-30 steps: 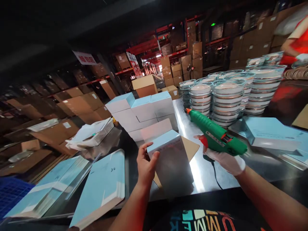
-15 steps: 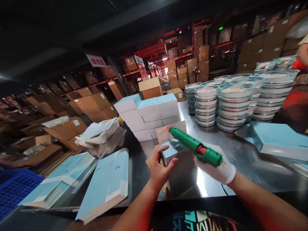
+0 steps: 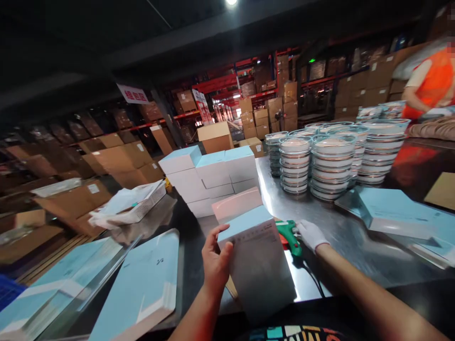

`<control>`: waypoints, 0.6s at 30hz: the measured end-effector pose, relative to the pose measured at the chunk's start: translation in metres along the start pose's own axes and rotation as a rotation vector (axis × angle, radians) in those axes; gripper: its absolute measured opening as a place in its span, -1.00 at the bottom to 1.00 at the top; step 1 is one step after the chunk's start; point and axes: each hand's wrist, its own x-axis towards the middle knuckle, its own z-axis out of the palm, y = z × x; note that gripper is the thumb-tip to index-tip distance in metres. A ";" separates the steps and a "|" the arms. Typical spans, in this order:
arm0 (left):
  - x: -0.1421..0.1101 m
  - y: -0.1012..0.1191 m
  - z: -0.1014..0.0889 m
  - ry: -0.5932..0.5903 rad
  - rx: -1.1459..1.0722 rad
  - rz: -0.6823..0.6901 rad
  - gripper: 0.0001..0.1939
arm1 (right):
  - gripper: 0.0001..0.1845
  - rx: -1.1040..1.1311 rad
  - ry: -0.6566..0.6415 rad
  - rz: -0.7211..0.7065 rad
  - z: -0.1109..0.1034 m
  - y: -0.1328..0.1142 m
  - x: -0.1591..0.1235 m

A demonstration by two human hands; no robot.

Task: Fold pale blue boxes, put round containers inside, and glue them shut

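Observation:
My bare left hand (image 3: 216, 258) grips a small carton (image 3: 261, 265) by its left side, thumb on the near face and fingers over the light-blue edge. The carton is tilted, and its pinkish-white flap (image 3: 238, 203) stands up at the far end. To the right, a green hot glue gun (image 3: 292, 239) rests on the metal table, partly hidden behind the carton, its cord trailing toward me. My white-gloved right hand (image 3: 311, 234) is beside the gun's handle, fingers stretched toward it and not wrapped round it; whether the fingertips touch it I cannot tell.
Stacked white-and-blue cartons (image 3: 213, 175) stand ahead. Columns of round glass containers (image 3: 332, 166) rise at right rear. Flat blue carton blanks (image 3: 142, 279) lie left, more blanks (image 3: 394, 213) right. A white basket (image 3: 133, 203) sits at far left. A person in an orange vest (image 3: 432, 85) is at far right.
The glue gun has gone from over the carton flap down to the table on the right. My right hand has loosened from it. The left hand has raised and tilted the carton toward me.

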 end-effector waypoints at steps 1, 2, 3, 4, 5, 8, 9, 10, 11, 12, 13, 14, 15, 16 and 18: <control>0.000 -0.001 0.003 -0.010 -0.005 0.021 -0.32 | -0.52 0.014 0.024 0.018 0.001 -0.007 -0.001; -0.001 -0.001 0.006 -0.024 -0.006 0.045 -0.31 | -0.46 0.055 0.012 0.032 0.002 -0.018 -0.004; -0.002 -0.002 0.009 -0.039 -0.002 0.068 -0.29 | -0.38 0.118 -0.036 0.031 0.006 -0.031 -0.007; -0.003 -0.003 0.012 -0.055 0.005 0.088 -0.29 | -0.29 0.189 -0.105 0.013 0.010 -0.045 -0.011; -0.004 -0.004 0.015 -0.071 0.009 0.104 -0.30 | -0.24 0.252 -0.178 -0.019 0.014 -0.058 -0.015; -0.005 -0.008 0.021 -0.134 -0.025 0.151 -0.44 | -0.22 0.295 -0.301 -0.113 0.019 -0.084 -0.027; -0.005 -0.009 0.022 -0.143 -0.060 0.176 -0.50 | -0.23 0.277 -0.329 -0.124 0.016 -0.086 -0.030; -0.005 -0.009 0.022 -0.140 -0.105 0.208 -0.56 | -0.21 0.251 -0.363 -0.139 0.012 -0.085 -0.033; -0.005 -0.009 0.023 -0.126 -0.150 0.243 -0.59 | -0.20 0.214 -0.398 -0.175 0.007 -0.081 -0.036; -0.004 -0.009 0.022 -0.118 -0.178 0.278 -0.60 | -0.20 0.168 -0.416 -0.236 0.002 -0.075 -0.039; -0.003 -0.008 0.022 -0.125 -0.184 0.313 -0.62 | -0.25 0.125 -0.419 -0.315 -0.003 -0.069 -0.042; -0.002 -0.007 0.021 -0.155 -0.167 0.350 -0.66 | -0.35 0.095 -0.407 -0.396 -0.006 -0.064 -0.044; 0.000 -0.006 0.021 -0.199 -0.133 0.386 -0.74 | -0.49 0.086 -0.389 -0.468 -0.008 -0.061 -0.046; 0.001 -0.004 0.019 -0.243 -0.094 0.422 -0.81 | -0.62 0.097 -0.376 -0.524 -0.009 -0.059 -0.048; 0.005 -0.001 0.015 -0.296 -0.062 0.474 -0.90 | -0.76 0.137 -0.351 -0.607 -0.006 -0.061 -0.051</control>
